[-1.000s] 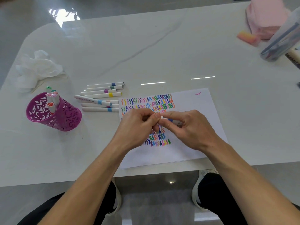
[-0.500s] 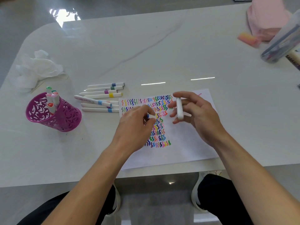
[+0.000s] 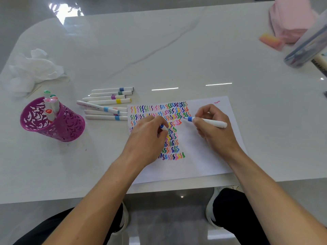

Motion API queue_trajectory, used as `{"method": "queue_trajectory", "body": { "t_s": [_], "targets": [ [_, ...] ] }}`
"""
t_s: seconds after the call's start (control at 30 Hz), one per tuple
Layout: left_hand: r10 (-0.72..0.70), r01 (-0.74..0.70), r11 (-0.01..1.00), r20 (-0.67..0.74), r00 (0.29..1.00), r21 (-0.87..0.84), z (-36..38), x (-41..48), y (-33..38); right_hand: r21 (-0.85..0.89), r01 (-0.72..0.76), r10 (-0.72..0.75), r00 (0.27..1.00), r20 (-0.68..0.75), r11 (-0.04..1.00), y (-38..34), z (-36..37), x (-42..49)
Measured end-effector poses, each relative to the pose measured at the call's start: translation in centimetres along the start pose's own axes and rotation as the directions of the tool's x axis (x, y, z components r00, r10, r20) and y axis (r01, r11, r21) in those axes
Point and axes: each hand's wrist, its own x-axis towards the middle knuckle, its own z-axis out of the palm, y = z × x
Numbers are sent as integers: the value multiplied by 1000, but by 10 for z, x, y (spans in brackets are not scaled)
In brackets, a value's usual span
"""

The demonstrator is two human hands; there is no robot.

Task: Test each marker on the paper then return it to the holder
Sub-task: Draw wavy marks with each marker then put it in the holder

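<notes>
Change: since half a second ago, the right hand (image 3: 214, 131) is swinging the white marker with a blue band (image 3: 208, 122) out of an upright hold into a writing grip, tip arriving at the squiggle rows.
Right hand: fingers are curling round the marker barrel, pinching it just behind the band.
Left hand (image 3: 146, 138): resting on the sheet, fingers closing on a small white cap with a blue end (image 3: 163, 127).
Marker location: slanting over the white sheet of paper (image 3: 203, 156), tip touching or just above it; cannot tell which.
Done: the paper is carrying many coloured squiggles, and the magenta perforated plastic holder (image 3: 67, 128) is housing about five markers.
Remaining: this marker's stroke, capping and return. About eight loose white markers (image 3: 106, 101) are lying between holder and paper; likely still awaiting their turn.
Hidden: the left hand's fingers are covering most of the cap, and a clear plastic case (image 3: 307, 45) is running off the right edge, blurred.
</notes>
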Motion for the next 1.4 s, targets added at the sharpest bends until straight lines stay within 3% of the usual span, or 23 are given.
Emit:
{"method": "queue_trajectory", "body": {
  "t_s": [0.7, 1.4],
  "targets": [
    [-15, 15, 1000, 16, 1000, 0, 1, 1, -3, -145, 40, -52, 995, -84, 989, 4, 10, -3],
    [-54, 53, 998, -8, 999, -15, 5, 5, -2, -167, 28, -47, 993, -108, 985, 4, 11, -5]
  ]
}}
